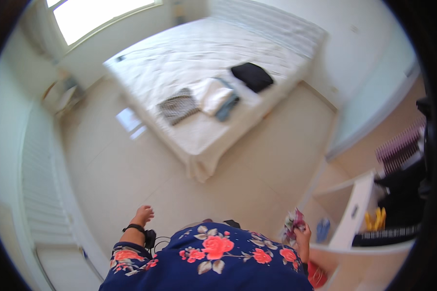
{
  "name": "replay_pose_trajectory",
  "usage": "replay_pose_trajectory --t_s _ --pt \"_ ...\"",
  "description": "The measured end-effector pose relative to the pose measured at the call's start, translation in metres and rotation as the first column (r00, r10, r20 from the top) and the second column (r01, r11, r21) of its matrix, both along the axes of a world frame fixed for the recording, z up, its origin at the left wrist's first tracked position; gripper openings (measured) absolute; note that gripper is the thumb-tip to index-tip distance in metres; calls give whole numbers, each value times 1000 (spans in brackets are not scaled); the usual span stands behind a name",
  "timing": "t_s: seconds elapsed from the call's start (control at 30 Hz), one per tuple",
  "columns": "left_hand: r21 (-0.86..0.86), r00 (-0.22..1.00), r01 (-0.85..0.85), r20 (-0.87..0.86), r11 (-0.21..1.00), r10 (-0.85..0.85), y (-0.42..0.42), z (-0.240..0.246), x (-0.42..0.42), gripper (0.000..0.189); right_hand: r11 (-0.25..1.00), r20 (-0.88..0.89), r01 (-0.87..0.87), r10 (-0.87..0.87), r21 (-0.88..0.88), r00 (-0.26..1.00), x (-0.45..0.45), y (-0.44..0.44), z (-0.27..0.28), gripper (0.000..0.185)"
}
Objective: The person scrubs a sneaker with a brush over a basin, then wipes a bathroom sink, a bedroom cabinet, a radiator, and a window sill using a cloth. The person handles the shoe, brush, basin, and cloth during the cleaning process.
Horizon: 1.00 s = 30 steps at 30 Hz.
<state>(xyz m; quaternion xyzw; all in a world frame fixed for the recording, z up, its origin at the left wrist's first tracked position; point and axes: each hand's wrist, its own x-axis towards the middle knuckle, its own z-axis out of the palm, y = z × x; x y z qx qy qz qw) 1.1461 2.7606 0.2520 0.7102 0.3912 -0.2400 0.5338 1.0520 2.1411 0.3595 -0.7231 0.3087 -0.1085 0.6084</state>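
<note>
At the lower right, my right hand (303,234) is closed on a crumpled patterned cloth (293,222) in white, pink and dark red. My left hand (145,214) hangs over the floor at the lower left with nothing in it, its fingers loosely curled. Ahead stands a bed with a white cover (193,134). On it lie a folded grey patterned garment (179,106), a white folded cloth (214,96) over a blue-grey one (225,109), and a black folded garment (252,76).
An open wardrobe on the right holds hanging clothes (400,145), a white drawer front (353,211), yellow items (376,219) and blue footwear (323,230). A red item (316,274) is beside my right arm. A louvred white door (42,160) stands left.
</note>
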Motion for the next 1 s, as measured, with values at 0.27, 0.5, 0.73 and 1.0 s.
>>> replay_pose_trajectory --t_s 0.27,0.5,0.73,1.0 --pt "698 996 -21 -49 716 77 -7 42 -176 47 929 -216 -369 368 41 904 58 -33 -16 57" --pt "581 866 -342 -110 738 488 1 45 -318 45 673 -420 -733 640 -98 643 106 31 -18 60" --pt "691 719 -271 -317 670 618 10 79 -401 38 476 -489 -863 719 -170 493 125 120 -9 56" --pt "772 611 -393 -187 500 769 47 62 -491 34 221 -452 -965 852 -143 263 135 297 -2 57"
